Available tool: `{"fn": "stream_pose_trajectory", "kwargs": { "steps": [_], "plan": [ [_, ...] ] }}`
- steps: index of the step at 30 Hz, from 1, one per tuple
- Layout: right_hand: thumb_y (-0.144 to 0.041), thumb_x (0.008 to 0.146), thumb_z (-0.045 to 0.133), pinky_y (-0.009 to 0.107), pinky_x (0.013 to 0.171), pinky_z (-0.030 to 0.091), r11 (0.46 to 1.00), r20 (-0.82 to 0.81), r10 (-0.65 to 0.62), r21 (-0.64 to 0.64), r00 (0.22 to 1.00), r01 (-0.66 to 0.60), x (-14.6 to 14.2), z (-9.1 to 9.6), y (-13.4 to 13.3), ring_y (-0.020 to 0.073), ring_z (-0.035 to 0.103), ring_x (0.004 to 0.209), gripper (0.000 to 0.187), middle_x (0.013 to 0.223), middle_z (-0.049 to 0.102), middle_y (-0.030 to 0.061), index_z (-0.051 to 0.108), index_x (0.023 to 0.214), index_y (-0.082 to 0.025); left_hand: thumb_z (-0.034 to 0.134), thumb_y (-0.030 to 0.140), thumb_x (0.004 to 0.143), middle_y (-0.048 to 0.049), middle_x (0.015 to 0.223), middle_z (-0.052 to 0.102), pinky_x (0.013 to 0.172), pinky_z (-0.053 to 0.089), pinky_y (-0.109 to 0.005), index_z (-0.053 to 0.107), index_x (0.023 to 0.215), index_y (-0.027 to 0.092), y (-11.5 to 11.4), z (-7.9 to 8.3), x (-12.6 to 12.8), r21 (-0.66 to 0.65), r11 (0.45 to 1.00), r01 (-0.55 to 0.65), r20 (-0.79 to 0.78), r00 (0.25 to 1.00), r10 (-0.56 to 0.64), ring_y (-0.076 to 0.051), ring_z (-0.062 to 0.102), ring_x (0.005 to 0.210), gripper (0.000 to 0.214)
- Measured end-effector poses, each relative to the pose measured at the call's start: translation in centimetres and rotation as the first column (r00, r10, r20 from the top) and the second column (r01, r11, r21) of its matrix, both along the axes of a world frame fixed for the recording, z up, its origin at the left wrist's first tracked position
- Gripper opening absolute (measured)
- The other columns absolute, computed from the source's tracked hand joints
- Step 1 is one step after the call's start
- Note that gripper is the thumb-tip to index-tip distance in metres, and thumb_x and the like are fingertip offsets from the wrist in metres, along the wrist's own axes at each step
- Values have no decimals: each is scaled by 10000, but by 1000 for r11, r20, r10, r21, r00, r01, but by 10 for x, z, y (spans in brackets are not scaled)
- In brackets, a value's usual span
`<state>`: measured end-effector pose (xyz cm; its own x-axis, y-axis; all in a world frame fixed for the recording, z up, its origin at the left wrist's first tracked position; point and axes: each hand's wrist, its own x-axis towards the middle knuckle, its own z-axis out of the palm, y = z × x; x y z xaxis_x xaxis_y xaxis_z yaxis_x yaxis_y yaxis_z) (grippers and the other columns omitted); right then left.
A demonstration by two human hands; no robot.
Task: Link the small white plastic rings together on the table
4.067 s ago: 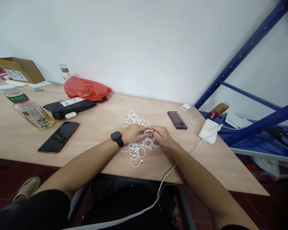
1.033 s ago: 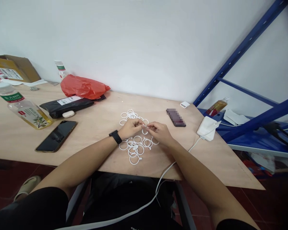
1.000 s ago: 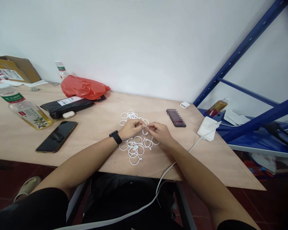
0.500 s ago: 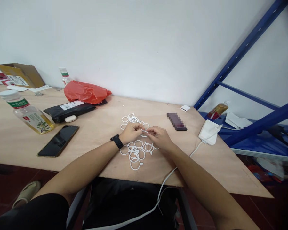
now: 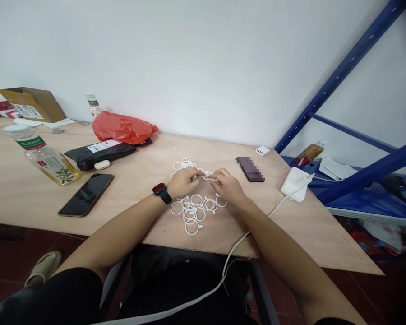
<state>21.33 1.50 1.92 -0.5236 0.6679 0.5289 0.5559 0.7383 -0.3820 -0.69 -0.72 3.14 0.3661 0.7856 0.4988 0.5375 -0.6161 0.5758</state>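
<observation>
White plastic rings [image 5: 191,214], each with a small eyelet, lie in a loose heap on the wooden table. More white rings [image 5: 178,165] are bunched farther back, partly covered by my hands. My left hand [image 5: 185,181], wearing a black watch [image 5: 162,193] on its wrist, reaches over the back bunch with index finger and thumb apart. Opposite it, my right hand [image 5: 225,185] has thumb and index finger spread. Between the fingertips of both hands lies a white ring [image 5: 208,175], which the fingers touch or nearly touch.
Left stand a drink bottle [image 5: 47,160], a phone [image 5: 86,195], a white earbud case [image 5: 102,164], a black parcel [image 5: 101,152] and a red bag [image 5: 123,128]. Right are a dark pixelated object [image 5: 251,169], a white adapter [image 5: 297,184] with its cable [image 5: 235,250], and a blue rack [image 5: 345,67].
Both hands have moved slightly away from me to the back rings. Their fingertips, pinched together on a ring before, are now farther apart. The view has shifted a little.
</observation>
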Motion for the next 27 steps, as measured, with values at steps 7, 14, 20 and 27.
{"fn": "stream_pose_trajectory", "kwargs": {
  "steps": [7, 14, 20, 27],
  "plan": [
    [-217, 862, 588, 284, 671, 476, 990, -5, -25, -136, 1000, 24, 3, 4, 1, 129, 572, 653, 173, 979, 662, 51, 705, 989, -214, 647, 182, 693, -35, 864, 691, 718, 450, -249, 727, 882, 178, 1, -5, -2, -167, 951, 260, -307, 903, -301, -152, 609, 738, 205],
    [-92, 661, 633, 238, 605, 444, 948, 228, 107, -318, 968, -30, 23, 20, 1, 137, 601, 649, 233, 817, 699, -3, 712, 838, -219, 599, 111, 660, -6, 742, 655, 644, 401, -221, 694, 750, 173, 2, -11, 0, -182, 948, 261, -276, 912, -304, -122, 561, 644, 145],
    [-116, 713, 610, 218, 512, 368, 898, 279, 172, -438, 945, -34, 24, 16, 2, 124, 563, 560, 110, 646, 658, -25, 671, 729, -206, 592, 190, 773, -23, 759, 687, 643, 404, -227, 721, 887, 170, -2, -8, 2, -180, 966, 186, -288, 929, -232, -136, 582, 651, 173],
    [-182, 835, 587, 242, 657, 416, 986, 126, 4, -167, 992, 17, 0, 14, -10, 144, 605, 731, 69, 841, 689, 24, 653, 845, -200, 536, 322, 894, -22, 848, 717, 675, 438, -215, 715, 1032, 178, -7, -9, 14, -264, 955, 138, 7, 990, -141, -130, 610, 714, 268]
  ]
}}
